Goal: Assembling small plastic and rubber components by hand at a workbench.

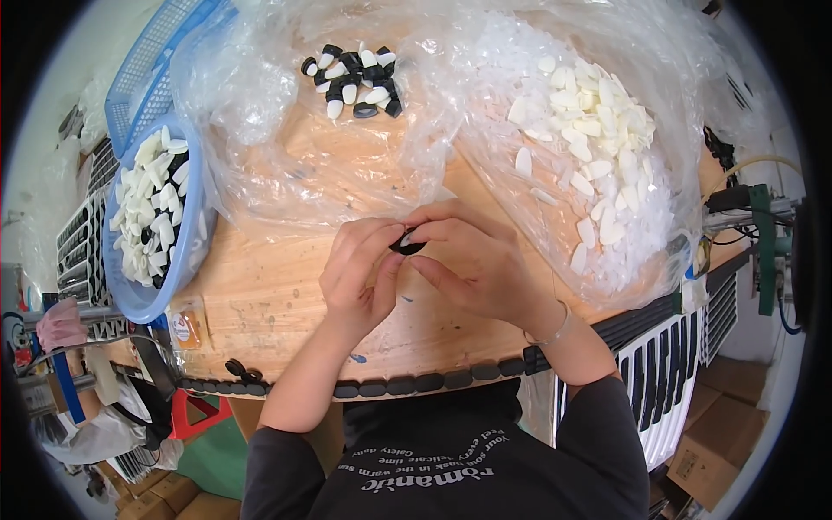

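A scrunched-up pink bundle (pixel 61 323) sat at nine o'clock. A red stool (pixel 179 418) stood at eight o'clock, a brown box (pixel 706 464) at four, and a green strip (pixel 765 269) at three.

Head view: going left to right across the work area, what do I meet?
Blue basin → left hand → small black piece held between the hands → right hand → heap of white pieces.

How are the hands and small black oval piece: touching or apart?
Touching: head view shows left hand and right hand pinching the small black oval piece.
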Action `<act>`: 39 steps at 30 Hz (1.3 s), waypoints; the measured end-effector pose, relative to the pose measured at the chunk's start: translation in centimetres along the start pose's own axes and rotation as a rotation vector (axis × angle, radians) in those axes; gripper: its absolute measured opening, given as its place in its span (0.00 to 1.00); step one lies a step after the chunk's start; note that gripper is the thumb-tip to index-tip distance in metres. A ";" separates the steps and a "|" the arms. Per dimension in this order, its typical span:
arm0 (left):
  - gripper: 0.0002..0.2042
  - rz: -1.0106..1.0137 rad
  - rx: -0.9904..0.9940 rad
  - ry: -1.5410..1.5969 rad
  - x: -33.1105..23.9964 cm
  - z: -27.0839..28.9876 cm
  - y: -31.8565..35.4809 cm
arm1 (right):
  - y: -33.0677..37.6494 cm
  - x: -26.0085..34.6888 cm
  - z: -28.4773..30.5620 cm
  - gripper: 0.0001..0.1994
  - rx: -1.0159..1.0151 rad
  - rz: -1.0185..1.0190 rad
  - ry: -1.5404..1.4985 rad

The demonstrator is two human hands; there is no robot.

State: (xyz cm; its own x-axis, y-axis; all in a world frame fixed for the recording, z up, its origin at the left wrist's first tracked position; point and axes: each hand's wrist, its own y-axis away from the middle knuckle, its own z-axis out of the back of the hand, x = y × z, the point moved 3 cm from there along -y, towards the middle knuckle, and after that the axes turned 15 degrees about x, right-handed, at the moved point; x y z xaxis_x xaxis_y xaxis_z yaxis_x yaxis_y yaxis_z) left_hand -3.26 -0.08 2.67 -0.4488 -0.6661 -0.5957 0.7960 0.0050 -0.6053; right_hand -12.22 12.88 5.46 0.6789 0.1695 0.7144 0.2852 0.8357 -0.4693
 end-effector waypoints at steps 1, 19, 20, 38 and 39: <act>0.16 0.001 -0.001 0.001 0.0 0.0 0.0 | 0.0 0.0 0.0 0.13 0.000 -0.012 -0.012; 0.12 0.107 0.029 0.096 0.5 0.1 0.2 | 0.1 -1.1 0.1 0.10 0.026 -0.116 -0.134; 0.10 0.169 0.019 0.153 0.8 0.2 0.7 | 0.0 -0.9 0.0 0.10 0.041 -0.124 -0.143; 0.06 0.128 0.054 0.172 1.0 0.2 0.3 | 0.3 0.6 -0.4 0.11 -0.117 -0.002 0.048; 0.06 0.125 0.050 0.173 1.0 0.2 0.3 | 0.4 0.5 -0.3 0.11 -0.121 -0.005 0.043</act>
State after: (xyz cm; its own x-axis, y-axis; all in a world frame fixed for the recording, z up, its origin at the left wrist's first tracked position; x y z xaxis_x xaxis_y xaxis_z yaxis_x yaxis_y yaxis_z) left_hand -3.42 -0.87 1.97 -0.4050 -0.5247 -0.7488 0.8670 0.0397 -0.4968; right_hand -11.56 13.15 5.42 0.7051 0.1406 0.6951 0.3667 0.7667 -0.5270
